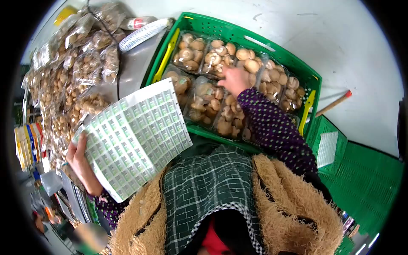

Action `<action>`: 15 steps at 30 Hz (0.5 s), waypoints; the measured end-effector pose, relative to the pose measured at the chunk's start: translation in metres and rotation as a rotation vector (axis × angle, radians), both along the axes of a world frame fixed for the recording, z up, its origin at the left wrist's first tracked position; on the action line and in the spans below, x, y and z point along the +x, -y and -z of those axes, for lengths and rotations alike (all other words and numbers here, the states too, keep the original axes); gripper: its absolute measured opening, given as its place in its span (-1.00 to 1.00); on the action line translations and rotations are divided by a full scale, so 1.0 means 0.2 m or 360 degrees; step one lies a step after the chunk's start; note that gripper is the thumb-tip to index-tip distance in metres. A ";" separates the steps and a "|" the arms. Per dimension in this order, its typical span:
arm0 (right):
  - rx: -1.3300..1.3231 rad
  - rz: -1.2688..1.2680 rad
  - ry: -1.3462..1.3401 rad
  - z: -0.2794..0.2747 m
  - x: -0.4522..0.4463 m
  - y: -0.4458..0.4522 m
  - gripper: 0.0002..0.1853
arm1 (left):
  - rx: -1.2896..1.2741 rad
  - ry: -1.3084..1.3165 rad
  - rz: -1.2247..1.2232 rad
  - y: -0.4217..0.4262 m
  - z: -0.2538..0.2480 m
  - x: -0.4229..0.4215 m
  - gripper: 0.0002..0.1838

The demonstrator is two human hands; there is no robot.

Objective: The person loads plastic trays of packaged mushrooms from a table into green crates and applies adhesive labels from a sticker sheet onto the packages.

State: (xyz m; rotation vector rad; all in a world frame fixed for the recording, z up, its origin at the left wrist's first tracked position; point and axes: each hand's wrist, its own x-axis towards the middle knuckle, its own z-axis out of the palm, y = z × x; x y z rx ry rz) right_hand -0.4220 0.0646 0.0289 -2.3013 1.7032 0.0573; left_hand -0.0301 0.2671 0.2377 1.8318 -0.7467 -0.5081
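1. Checked green apron [208, 178], worn by the person, lies nearest the camera, closer to the body than any fingers.
2. Left hand [79, 157]: thumb and fingers grip one edge of a label sheet [136, 140] spreading rightward from them.
3. Right hand [235, 80]: fingers bunched over clear mushroom packs [205, 103]; cannot tell whether they pinch anything.
4. Green crate [225, 29] surrounds the packs beneath these fingers.

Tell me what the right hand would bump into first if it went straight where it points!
Probably the mushroom pack second from the left in the far row; the right hand may already touch it, but depth is unclear.
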 end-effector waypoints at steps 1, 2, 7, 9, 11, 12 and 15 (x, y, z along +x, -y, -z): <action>0.0020 0.0025 0.0535 -0.06 -0.13 0.00 -0.71 | 0.0044 0.0069 -0.0007 -0.01 -0.02 0.00 -0.77; 0.0317 0.0010 0.0850 -0.08 -0.24 0.02 -0.72 | 0.0103 0.0180 -0.0110 0.00 -0.04 -0.04 -0.72; 0.0808 -0.0281 0.0955 -0.13 -0.41 -0.12 -0.70 | -0.0026 -0.0192 0.0119 0.01 0.01 0.03 -0.90; 0.0609 -0.0310 0.0691 0.00 -0.38 -0.17 -0.73 | -0.0087 -0.0228 0.0171 0.06 0.03 0.02 -0.89; 0.0311 -0.0358 0.0671 0.02 -0.38 -0.20 -0.69 | -0.0075 -0.0174 0.0181 0.09 0.02 0.01 -0.88; 0.0102 -0.0403 0.0599 -0.03 -0.42 -0.21 -0.67 | -0.0056 -0.0067 0.0188 0.09 -0.01 -0.04 -0.86; 0.0341 -0.0124 0.0763 -0.28 -0.63 -0.20 -0.61 | -0.0098 0.0042 0.0145 0.12 -0.04 -0.14 -0.82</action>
